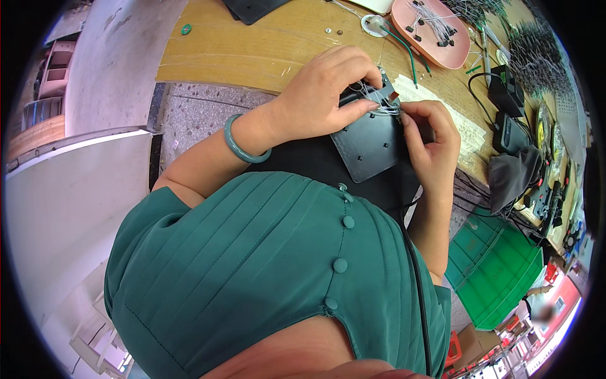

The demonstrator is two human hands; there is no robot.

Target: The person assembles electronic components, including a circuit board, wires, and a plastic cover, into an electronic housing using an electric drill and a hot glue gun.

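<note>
1. Left hand (328,95): reaches over the near edge of the wooden worktop (252,44); thumb and forefinger are pressed together, pinching a bundle of thin white wires (379,104) at the top edge of a dark grey square plate (369,145). A green bangle (240,144) sits on the wrist.
2. Dark grey square plate: held tilted over the person's lap, just off the worktop's near edge, between both hands; small studs show on its face. A small black part (386,91) sits at its upper edge where the wires gather.
3. Right hand (432,136): fingers curled round the plate's right edge, fingertips closed on the same wires, touching the left thumb.
4. Risk, as judged: the wires are fine and bunched; a hard pull could tear one from the black part or tangle it. The plate has no support beneath, so a slackened grip could let it slide to the floor.
5. Far edge, right of centre: a pink oval tray (442,47) holding wired black pieces; left of it a white ring (374,24).
6. Right edge: black boxes (508,88) with cables, a grey cloth (511,174).
7. Below the worktop, right: a green crate (499,271). No labels legible.
</note>
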